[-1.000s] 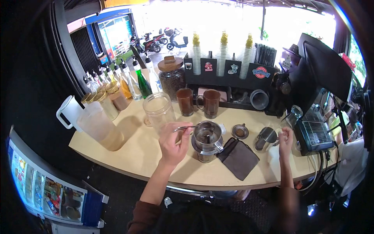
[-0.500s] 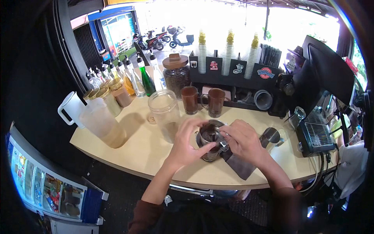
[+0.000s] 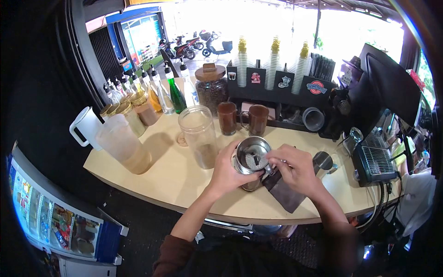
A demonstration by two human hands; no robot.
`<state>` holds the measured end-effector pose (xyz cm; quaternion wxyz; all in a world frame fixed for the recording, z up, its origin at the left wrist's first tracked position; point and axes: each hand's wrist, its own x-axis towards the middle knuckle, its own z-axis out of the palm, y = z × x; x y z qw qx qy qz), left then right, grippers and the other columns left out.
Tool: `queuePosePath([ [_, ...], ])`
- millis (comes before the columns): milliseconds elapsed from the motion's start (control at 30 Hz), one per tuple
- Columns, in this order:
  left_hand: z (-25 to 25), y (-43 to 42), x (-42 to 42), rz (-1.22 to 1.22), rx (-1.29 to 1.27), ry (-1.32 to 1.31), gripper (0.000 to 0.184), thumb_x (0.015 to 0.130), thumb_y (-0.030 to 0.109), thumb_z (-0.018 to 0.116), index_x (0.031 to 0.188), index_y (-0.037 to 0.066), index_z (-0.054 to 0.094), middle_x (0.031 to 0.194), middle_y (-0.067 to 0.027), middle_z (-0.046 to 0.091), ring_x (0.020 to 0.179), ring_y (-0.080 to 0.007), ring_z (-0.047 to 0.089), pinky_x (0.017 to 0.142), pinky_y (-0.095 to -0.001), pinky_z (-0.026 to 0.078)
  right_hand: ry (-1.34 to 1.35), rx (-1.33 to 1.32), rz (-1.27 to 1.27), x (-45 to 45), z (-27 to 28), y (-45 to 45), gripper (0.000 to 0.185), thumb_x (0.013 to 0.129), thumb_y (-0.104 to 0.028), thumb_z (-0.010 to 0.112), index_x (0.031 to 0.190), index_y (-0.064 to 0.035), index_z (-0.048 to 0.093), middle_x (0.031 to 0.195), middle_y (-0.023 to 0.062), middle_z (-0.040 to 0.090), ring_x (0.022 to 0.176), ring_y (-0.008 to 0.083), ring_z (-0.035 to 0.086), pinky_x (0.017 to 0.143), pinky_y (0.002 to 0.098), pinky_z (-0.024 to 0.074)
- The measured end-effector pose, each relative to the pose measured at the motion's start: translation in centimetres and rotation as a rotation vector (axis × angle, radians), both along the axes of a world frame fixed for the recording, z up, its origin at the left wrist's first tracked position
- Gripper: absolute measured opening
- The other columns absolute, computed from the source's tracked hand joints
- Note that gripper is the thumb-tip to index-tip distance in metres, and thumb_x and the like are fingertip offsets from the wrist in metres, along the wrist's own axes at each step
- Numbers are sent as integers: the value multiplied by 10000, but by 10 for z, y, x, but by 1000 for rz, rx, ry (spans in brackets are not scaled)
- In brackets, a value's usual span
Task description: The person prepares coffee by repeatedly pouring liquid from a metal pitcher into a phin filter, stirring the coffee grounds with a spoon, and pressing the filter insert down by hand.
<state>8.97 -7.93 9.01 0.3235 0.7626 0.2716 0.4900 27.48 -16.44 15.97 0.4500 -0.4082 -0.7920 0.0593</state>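
Note:
My left hand (image 3: 227, 171) is wrapped round a round metal filter cup (image 3: 253, 155), tilted so that its inside shows. Beneath the cup is a glass (image 3: 251, 185), mostly hidden. My right hand (image 3: 295, 168) is closed at the cup's right rim, fingers pinched on a thin metal utensil whose end reaches inside. Under my right forearm lies a dark cloth (image 3: 284, 196). A metal cup with a handle (image 3: 322, 160) stands to the right. Left of my left hand stands a clear jar (image 3: 198, 134) with powder in the bottom.
Two brown-filled mugs (image 3: 227, 118) (image 3: 257, 120) stand behind the cup. At the left are a cloudy pitcher (image 3: 123, 145), a white jug (image 3: 86, 127) and several pump bottles. A black rack (image 3: 295, 91) holds stacked cups; a black machine (image 3: 374, 157) sits at the right.
My right hand has come from the metal cup at the right to the filter cup. My left hand has gone from pinching the utensil to holding the filter cup, which has tilted.

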Motion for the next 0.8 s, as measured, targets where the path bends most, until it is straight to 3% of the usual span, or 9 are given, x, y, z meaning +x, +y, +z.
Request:
queuePosePath([
  [167, 4, -4, 8, 73, 41, -149, 833, 519, 196, 893, 1232, 41, 491, 1156, -145, 602, 1066, -308, 591, 948, -403, 440, 118, 9, 0, -8, 3, -7, 174, 810, -3, 683, 982, -25, 673, 838, 126, 655, 731, 255, 650, 657, 322, 523],
  [333, 4, -7, 13, 114, 147, -140, 842, 529, 190, 902, 1244, 51, 480, 1199, -143, 576, 1118, -300, 569, 954, -398, 447, 131, 119, -21, -11, 5, -8, 163, 808, -5, 692, 969, -7, 668, 872, 126, 669, 754, 229, 662, 664, 306, 529],
  [400, 3, -7, 15, 65, 89, -273, 828, 542, 179, 903, 1240, 48, 476, 1193, -140, 574, 1139, -289, 558, 973, -384, 441, 118, 49, 15, -9, 5, -12, 168, 807, -5, 693, 973, -5, 666, 884, 130, 671, 761, 233, 664, 667, 307, 531],
  [467, 3, -8, 13, 85, 108, -257, 828, 545, 170, 905, 1238, 45, 471, 1196, -139, 570, 1140, -284, 558, 977, -380, 441, 101, -20, 54, -9, 4, -13, 173, 806, -5, 694, 976, -3, 664, 897, 134, 673, 768, 237, 665, 670, 309, 532],
  [533, 3, -8, 13, 106, 125, -239, 828, 547, 162, 907, 1237, 42, 466, 1198, -138, 567, 1140, -279, 558, 980, -377, 441, 134, 125, -7, -11, 1, -12, 180, 804, -4, 696, 981, -7, 662, 901, 136, 671, 765, 234, 665, 672, 304, 533],
  [800, 0, -8, 14, 106, 183, -247, 866, 557, 118, 896, 1260, 47, 396, 1246, -154, 528, 1157, -295, 541, 1003, -381, 422, 127, 123, -16, -18, -3, -15, 215, 801, -13, 704, 1013, -23, 669, 898, 124, 671, 764, 232, 665, 672, 317, 541],
])
